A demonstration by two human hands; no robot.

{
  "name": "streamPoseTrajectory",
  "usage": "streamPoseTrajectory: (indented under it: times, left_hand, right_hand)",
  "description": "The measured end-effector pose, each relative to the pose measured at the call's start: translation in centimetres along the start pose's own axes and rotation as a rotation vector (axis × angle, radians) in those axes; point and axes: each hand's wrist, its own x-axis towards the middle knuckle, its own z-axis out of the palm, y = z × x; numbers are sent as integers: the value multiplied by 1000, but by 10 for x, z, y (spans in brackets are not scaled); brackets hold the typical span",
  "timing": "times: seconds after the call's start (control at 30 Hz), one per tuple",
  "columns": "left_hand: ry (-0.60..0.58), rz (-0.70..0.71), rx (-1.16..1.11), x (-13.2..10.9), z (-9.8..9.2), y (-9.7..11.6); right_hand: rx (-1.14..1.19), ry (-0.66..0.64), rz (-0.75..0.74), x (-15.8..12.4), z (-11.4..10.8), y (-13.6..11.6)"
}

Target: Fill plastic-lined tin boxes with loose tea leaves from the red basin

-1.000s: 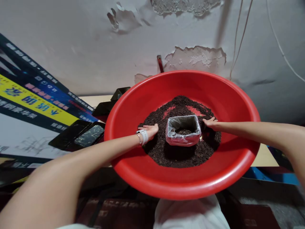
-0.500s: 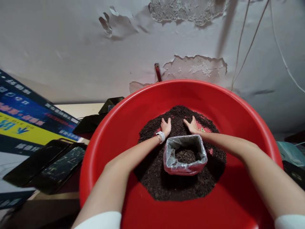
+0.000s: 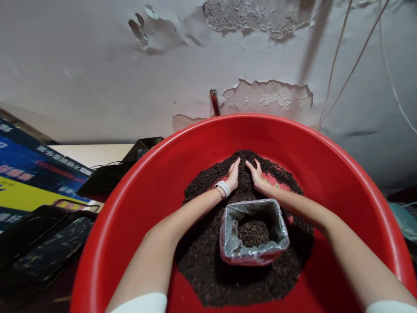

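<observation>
A pile of dark, loose, tea-like leaves is spread over the bottom of a large red basin. On the pile, close to me, stands a square box lined with a clear plastic bag, partly filled with the same dark leaves. Beyond the box, my left hand rests at the leaves, fingers stretched and palm facing inward; a pale band is on its wrist. My right hand faces it, thumb and fingers apart. A narrow strip of leaves lies between the two palms.
Black trays and a printed board in blue and yellow are left of the basin. Behind it rises a wall with peeling paint and hanging cords. A greenish object is at the right.
Both hands have moved toward each other, narrowing the gap between them over the leaves. The view has shifted, so the basin and box appear larger and lower.
</observation>
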Motion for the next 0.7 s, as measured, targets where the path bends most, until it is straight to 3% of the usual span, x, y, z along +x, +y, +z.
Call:
streamPoseTrajectory:
  times: [0.17,0.33,0.5,0.7]
  left_hand:
    - [65,35,-11,-11,28,13]
    - [110,88,43,-6,45,27]
    - [102,160,188,0,41,47]
    - [40,248,391,-12,21,84]
  right_hand:
    - [-140,111,-77,13,3,-4]
    - [-233,155,-104,23,-4,-26]
    - [-297,157,-41,27,-12,-49]
    - [-373,140,-16,21,-30,-81]
